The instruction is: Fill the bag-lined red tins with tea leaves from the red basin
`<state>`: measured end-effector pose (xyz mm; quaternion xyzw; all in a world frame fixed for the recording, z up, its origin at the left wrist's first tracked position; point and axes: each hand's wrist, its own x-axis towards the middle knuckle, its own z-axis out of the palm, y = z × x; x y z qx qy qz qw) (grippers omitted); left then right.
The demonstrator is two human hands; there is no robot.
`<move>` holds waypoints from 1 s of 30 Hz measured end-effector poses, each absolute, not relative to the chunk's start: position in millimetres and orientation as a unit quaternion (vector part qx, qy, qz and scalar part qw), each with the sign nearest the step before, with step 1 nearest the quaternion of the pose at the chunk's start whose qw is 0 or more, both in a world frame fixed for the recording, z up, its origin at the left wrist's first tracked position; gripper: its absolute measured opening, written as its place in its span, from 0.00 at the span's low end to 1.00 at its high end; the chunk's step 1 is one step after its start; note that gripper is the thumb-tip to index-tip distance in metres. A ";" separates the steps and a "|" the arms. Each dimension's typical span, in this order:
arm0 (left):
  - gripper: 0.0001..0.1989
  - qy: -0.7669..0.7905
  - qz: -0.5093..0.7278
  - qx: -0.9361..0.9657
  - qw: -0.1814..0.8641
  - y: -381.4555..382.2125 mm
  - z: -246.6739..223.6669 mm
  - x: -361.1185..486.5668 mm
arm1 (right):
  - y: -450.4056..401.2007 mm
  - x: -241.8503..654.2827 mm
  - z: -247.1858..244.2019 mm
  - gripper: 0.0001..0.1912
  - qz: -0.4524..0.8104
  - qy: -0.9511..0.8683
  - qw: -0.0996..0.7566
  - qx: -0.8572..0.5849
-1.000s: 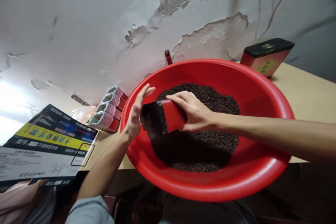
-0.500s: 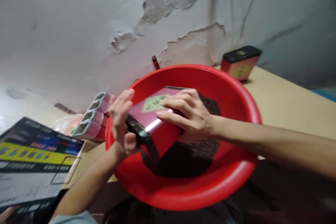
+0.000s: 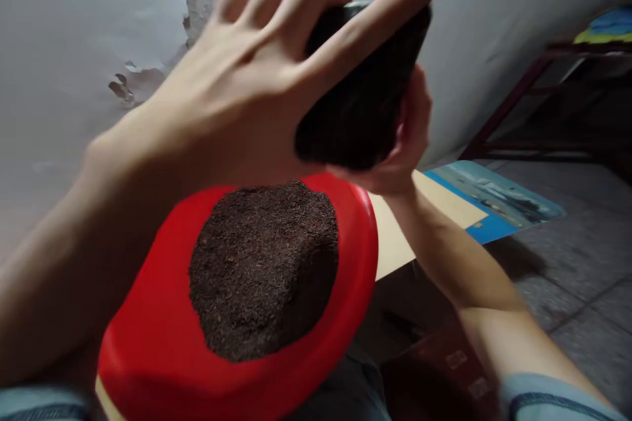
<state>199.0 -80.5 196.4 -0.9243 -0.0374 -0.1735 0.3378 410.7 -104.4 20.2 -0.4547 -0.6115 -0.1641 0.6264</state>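
Note:
A box-shaped tin (image 3: 363,99) is raised in front of me, its dark end turned toward me. My left hand (image 3: 266,66) grips it from the left and over the top, with one finger stretched along it. From the right and below, my right hand (image 3: 402,151) is closed around its other side. Beneath them sits a red plastic basin (image 3: 358,230) holding a heap of dark brown, dry loose material (image 3: 261,263) like tea leaves. The tin's printed sides are hidden.
The pale tabletop (image 3: 395,243) reaches out right of the basin, beside a blue picture board (image 3: 498,194). A dark red rack (image 3: 523,89) stands at the far right on tiled floor (image 3: 582,270). Behind is a peeling wall (image 3: 113,26). A red printed surface (image 3: 444,362) shows low down.
The pink-red tin has been lifted out of the basin toward my face, and its dark end now faces me. Both hands stay on it. My view has swung to the right.

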 end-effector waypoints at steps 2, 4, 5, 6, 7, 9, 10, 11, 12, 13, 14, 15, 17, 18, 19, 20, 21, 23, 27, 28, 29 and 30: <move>0.53 0.000 -0.149 -0.943 0.298 -63.5 202.8 244.4 | -111.6 443.9 15.4 0.70 -0.206 -0.550 0.653 -0.478; 0.58 0.034 -0.145 -0.960 0.238 -43.3 192.4 294.5 | -115.5 476.8 1.1 0.67 -0.206 -0.503 0.664 -0.514; 0.58 0.029 -0.139 -0.969 0.204 -32.9 181.0 319.5 | -115.9 492.1 -10.2 0.66 -0.189 -0.484 0.675 -0.525; 0.58 0.006 -0.128 -0.977 0.168 -22.6 166.0 343.2 | -115.2 506.1 -23.9 0.65 -0.166 -0.466 0.692 -0.526; 0.56 -0.026 -0.111 -0.984 0.137 -12.6 148.2 364.8 | -113.6 518.4 -39.7 0.64 -0.138 -0.451 0.713 -0.519; 0.47 -0.040 -0.095 -0.991 0.088 6.1 108.6 399.0 | -108.6 536.6 -74.7 0.65 -0.075 -0.413 0.758 -0.499; 0.46 -0.048 -0.080 -0.993 0.070 14.7 89.0 411.0 | -105.4 542.7 -92.5 0.67 -0.035 -0.393 0.766 -0.507; 0.46 -0.064 -0.053 -0.995 0.057 22.7 70.9 419.7 | -101.7 547.1 -109.5 0.68 0.005 -0.375 0.768 -0.519; 0.46 -0.070 -0.025 -0.996 0.048 30.2 54.8 425.3 | -97.5 550.3 -125.4 0.69 0.047 -0.361 0.766 -0.530; 0.44 -0.074 0.000 -0.996 0.042 37.1 41.2 428.5 | -92.6 552.7 -139.5 0.69 0.090 -0.353 0.761 -0.537; 0.41 -0.077 0.026 -0.996 0.039 43.4 30.1 429.7 | -87.0 555.0 -151.7 0.68 0.128 -0.350 0.756 -0.538; 0.37 -0.082 0.048 -0.995 0.039 49.1 21.4 429.6 | -81.0 557.2 -161.7 0.67 0.161 -0.353 0.750 -0.535; 0.26 -0.103 0.070 -0.991 0.038 58.9 9.4 428.4 | -68.5 562.5 -175.3 0.66 0.200 -0.366 0.742 -0.524; 0.21 -0.114 0.071 -0.990 0.037 63.0 5.3 428.4 | -62.8 565.1 -179.4 0.65 0.206 -0.372 0.738 -0.524; 0.17 -0.122 0.067 -0.990 0.035 66.6 1.9 429.1 | -57.8 567.3 -182.2 0.63 0.207 -0.378 0.729 -0.531; 0.16 -0.127 0.060 -0.990 0.032 69.5 -1.1 430.7 | -53.7 568.3 -184.0 0.60 0.201 -0.382 0.715 -0.550; 0.15 -0.130 0.053 -0.990 0.031 71.7 -4.0 433.2 | -50.4 567.8 -185.1 0.56 0.184 -0.380 0.695 -0.583; 0.16 -0.143 0.043 -0.988 0.034 73.7 -9.8 439.5 | -44.6 560.2 -185.8 0.51 0.113 -0.356 0.633 -0.678; 0.19 -0.176 0.017 -0.984 0.023 69.1 -18.0 447.7 | -24.3 523.6 -182.1 0.60 0.006 -0.317 0.477 -0.820; 0.19 -0.180 0.013 -0.984 0.015 66.9 -18.5 447.0 | -16.9 513.9 -179.8 0.60 0.009 -0.313 0.453 -0.835; 0.19 -0.186 0.009 -0.982 0.010 64.7 -18.1 445.1 | -9.6 505.7 -176.7 0.59 0.011 -0.305 0.438 -0.846; 0.19 -0.197 0.002 -0.980 0.005 62.5 -17.1 441.8 | -3.4 499.5 -172.8 0.57 0.009 -0.295 0.429 -0.854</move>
